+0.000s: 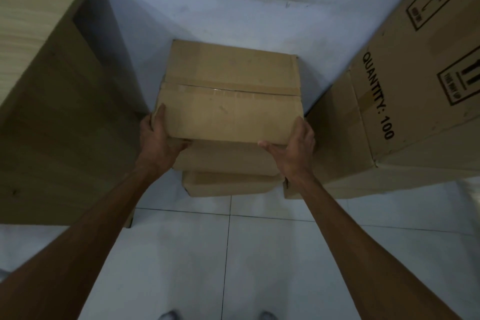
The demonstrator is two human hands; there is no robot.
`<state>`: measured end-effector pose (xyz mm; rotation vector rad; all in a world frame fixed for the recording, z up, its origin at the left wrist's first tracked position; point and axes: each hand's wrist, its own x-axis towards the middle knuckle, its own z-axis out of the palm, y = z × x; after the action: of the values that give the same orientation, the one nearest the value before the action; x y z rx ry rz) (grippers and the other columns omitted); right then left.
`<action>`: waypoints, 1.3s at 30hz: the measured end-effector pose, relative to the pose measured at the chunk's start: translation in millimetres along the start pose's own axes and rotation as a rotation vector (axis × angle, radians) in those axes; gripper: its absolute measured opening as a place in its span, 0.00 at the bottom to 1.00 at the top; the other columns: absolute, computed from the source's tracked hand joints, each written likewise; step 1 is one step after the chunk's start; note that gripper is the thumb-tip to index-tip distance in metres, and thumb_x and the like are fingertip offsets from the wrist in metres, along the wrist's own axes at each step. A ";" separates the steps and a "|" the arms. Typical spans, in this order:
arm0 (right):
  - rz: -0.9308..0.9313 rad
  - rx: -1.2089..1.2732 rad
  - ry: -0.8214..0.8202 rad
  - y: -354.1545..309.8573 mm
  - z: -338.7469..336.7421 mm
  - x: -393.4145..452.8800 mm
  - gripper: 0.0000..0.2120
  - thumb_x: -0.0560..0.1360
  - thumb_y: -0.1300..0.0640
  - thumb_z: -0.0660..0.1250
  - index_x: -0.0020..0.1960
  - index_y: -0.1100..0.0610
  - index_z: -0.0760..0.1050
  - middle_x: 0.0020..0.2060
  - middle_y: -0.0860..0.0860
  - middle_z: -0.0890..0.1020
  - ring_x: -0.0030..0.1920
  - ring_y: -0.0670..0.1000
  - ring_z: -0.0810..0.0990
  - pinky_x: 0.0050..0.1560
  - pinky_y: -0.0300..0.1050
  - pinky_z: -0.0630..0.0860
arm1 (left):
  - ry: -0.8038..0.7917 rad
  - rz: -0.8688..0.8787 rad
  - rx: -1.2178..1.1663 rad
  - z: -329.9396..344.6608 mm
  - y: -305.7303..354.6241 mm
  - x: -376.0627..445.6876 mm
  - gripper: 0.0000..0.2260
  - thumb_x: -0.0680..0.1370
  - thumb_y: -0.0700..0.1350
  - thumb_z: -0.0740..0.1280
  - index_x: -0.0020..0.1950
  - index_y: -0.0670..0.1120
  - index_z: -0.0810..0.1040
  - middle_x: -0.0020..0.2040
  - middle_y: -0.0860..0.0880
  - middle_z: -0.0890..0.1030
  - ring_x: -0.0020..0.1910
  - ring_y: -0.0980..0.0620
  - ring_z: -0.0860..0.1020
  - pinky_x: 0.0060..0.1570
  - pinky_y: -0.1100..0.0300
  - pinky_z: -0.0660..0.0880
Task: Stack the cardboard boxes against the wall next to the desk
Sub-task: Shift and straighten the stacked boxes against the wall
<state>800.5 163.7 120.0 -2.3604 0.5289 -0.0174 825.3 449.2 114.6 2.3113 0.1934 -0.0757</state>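
Top cardboard box [230, 93]: sits highest on a stack of plain brown boxes standing against the pale wall [233, 2], between the desk and a taller carton.
Grip: left hand [158, 135] holds the near left corner of the top box, fingers up its left side and thumb under the front edge; right hand [293, 145] holds the near right corner, fingers along the right side, thumb on the front lower edge. Both hands are spread about the box's full width.
Stack below: middle box [226, 158] lies directly under the top one, and a lower box [228, 184] shows its front edge beneath that, resting on the floor.
Left neighbour: desk [52, 86] of light wood-grain board, its flat side panel just beside the stack, leaving a narrow gap.
Right neighbour: large printed carton [415, 86], taller than the stack and near its right side; a smaller brown box [335, 138] under it sits close to the right hand.
Material: corrugated cardboard, matte, slightly dented corners; a strip of clear-brown tape [228, 88] runs across the top box's seam.
Writing: "QUANTITY: 100" in black on the large carton, plus handling symbols, an umbrella mark and arrows with small text too blurred to read with certainty.
Floor [259, 254]: glossy white tiles with dark grout lines; shoe tips [168, 315] at the bottom edge.
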 end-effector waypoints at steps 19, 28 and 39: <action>-0.060 0.309 0.033 63.7 13.2 -31.4 0.50 0.72 0.50 0.76 0.82 0.53 0.47 0.80 0.51 0.57 0.78 0.53 0.58 0.76 0.55 0.60 | 0.000 0.013 -0.260 34.7 -67.5 -51.0 0.50 0.69 0.37 0.78 0.80 0.49 0.47 0.78 0.47 0.58 0.76 0.49 0.60 0.74 0.48 0.61; -0.030 0.292 -0.053 127.2 45.0 -46.6 0.49 0.72 0.51 0.76 0.81 0.53 0.47 0.79 0.53 0.58 0.77 0.53 0.59 0.73 0.51 0.62 | -0.068 0.017 -0.193 96.5 -107.1 -70.5 0.51 0.69 0.45 0.78 0.80 0.51 0.45 0.77 0.47 0.59 0.74 0.46 0.61 0.74 0.45 0.60; 0.004 0.232 -0.032 190.4 124.5 -31.2 0.51 0.70 0.51 0.78 0.81 0.52 0.49 0.79 0.52 0.56 0.77 0.55 0.59 0.75 0.58 0.63 | 0.078 0.105 -0.008 144.2 -169.4 -57.2 0.52 0.67 0.46 0.80 0.79 0.42 0.47 0.77 0.40 0.58 0.75 0.42 0.58 0.73 0.55 0.54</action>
<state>721.3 128.6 -92.6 -2.1299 0.4885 -0.0368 742.1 450.3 -99.6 2.3136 0.1112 0.0686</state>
